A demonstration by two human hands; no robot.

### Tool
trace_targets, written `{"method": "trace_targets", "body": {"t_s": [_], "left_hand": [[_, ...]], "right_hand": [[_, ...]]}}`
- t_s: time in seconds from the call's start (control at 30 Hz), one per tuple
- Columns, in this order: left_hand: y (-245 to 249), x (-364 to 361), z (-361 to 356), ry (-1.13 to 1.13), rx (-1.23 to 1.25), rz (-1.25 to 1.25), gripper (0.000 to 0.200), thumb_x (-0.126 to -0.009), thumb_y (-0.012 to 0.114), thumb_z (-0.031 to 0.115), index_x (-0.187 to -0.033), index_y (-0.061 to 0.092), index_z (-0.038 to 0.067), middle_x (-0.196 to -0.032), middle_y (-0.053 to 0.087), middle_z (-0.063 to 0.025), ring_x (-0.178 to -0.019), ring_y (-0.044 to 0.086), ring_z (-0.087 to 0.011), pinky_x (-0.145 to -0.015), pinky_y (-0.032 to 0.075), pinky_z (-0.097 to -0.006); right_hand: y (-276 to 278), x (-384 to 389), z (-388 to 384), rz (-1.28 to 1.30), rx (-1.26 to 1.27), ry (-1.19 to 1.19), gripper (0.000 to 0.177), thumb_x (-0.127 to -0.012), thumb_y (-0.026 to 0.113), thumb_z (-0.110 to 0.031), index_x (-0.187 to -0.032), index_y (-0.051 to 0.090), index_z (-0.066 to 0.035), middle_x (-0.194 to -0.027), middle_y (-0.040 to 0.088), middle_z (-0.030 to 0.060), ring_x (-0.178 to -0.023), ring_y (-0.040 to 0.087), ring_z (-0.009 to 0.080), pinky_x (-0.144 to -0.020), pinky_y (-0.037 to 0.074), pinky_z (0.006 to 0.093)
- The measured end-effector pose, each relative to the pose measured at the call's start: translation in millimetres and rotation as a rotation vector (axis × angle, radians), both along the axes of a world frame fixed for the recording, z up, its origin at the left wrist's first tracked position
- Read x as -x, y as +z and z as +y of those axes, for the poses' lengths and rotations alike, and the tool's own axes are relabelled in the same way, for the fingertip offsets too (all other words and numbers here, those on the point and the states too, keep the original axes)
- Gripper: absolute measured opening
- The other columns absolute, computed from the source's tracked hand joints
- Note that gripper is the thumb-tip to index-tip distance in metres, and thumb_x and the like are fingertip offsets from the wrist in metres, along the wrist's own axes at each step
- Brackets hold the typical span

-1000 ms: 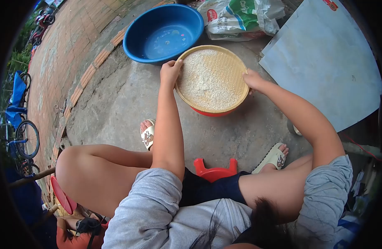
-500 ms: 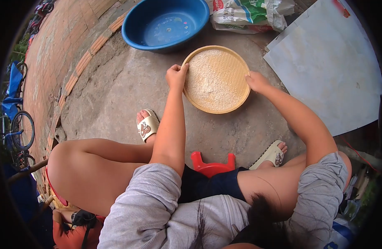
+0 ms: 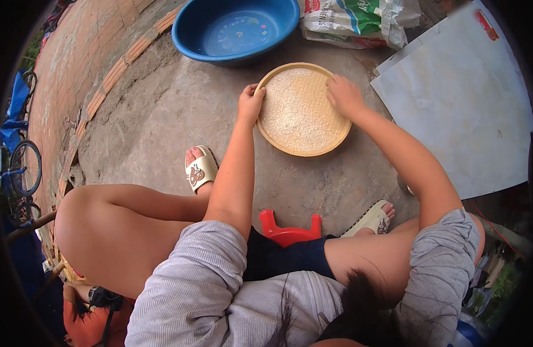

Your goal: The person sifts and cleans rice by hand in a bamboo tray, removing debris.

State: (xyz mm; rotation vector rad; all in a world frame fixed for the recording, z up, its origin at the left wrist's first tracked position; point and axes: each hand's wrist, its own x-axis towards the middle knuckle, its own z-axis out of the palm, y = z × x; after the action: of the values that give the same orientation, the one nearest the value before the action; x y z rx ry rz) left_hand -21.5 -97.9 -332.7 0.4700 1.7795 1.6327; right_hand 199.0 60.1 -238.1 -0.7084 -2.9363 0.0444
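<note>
A round woven tray (image 3: pixel 305 152) is held above the concrete, with pale grains (image 3: pixel 295 118) spread over its left and lower part. My left hand (image 3: pixel 251 102) grips the tray's left rim, thumb on the edge. My right hand (image 3: pixel 342 95) is over the upper right part of the tray, its fingers bent down at the inner side of the rim; the fingertips are partly hidden, and whether they hold anything does not show.
A blue basin (image 3: pixel 234 32) stands beyond the tray, beside printed sacks (image 3: pixel 359 20). Pale sheets (image 3: pixel 457 104) lie at the right. A red stool (image 3: pixel 289 234) is under me, between my sandalled feet. Another person in orange (image 3: pixel 93 324) is at the lower left.
My right hand has moved from the tray's right rim up and inward over its upper right part. The grains have spread somewhat further right. My left hand still holds the left rim.
</note>
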Motion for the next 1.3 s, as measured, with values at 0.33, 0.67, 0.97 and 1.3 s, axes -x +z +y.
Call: {"method": "trace_targets", "body": {"t_s": [0.33, 0.67, 0.97, 1.3], "left_hand": [[2, 1, 1, -0.076, 0.031, -0.105, 0.033, -0.088, 0.060, 0.023, -0.111, 0.061, -0.001, -0.092, 0.064, -0.0061, -0.078, 0.059, -0.0130, -0.072, 0.047, -0.0262], [17, 5, 5, 0.081, 0.073, 0.278, 0.035, -0.076, 0.073, 0.026, -0.102, 0.065, 0.003, -0.093, 0.067, -0.0098, -0.083, 0.063, -0.0188, -0.076, 0.049, -0.0319], [63, 6, 21, 0.041, 0.066, 0.452, 0.021, -0.074, 0.070, 0.021, -0.090, 0.071, 0.007, -0.086, 0.069, -0.0096, -0.081, 0.066, -0.0227, -0.076, 0.051, -0.0336], [32, -29, 41, -0.451, 0.133, 0.924, 0.016, -0.068, 0.072, 0.012, -0.084, 0.073, 0.010, -0.105, 0.064, -0.0145, -0.096, 0.061, -0.0282, -0.085, 0.048, -0.0368]], "right_hand": [[-32, 10, -4, 0.206, 0.285, 0.008, 0.008, -0.081, 0.059, -0.007, -0.089, 0.058, -0.003, -0.090, 0.058, 0.0145, -0.087, 0.057, 0.0356, -0.077, 0.047, 0.0416], [-44, 14, -15, 0.050, 0.010, 0.062, 0.024, -0.074, 0.051, 0.004, -0.098, 0.047, 0.000, -0.100, 0.048, 0.0157, -0.102, 0.050, 0.0320, -0.085, 0.047, 0.0397], [-37, 19, -24, -0.084, 0.049, 0.013, 0.021, -0.077, 0.051, 0.003, -0.098, 0.047, 0.000, -0.099, 0.050, 0.0179, -0.098, 0.054, 0.0332, -0.081, 0.050, 0.0412], [-31, 4, -47, -0.015, 0.270, -0.171, 0.024, -0.075, 0.053, 0.008, -0.098, 0.048, 0.003, -0.102, 0.052, 0.0233, -0.100, 0.054, 0.0383, -0.085, 0.047, 0.0422]]}}
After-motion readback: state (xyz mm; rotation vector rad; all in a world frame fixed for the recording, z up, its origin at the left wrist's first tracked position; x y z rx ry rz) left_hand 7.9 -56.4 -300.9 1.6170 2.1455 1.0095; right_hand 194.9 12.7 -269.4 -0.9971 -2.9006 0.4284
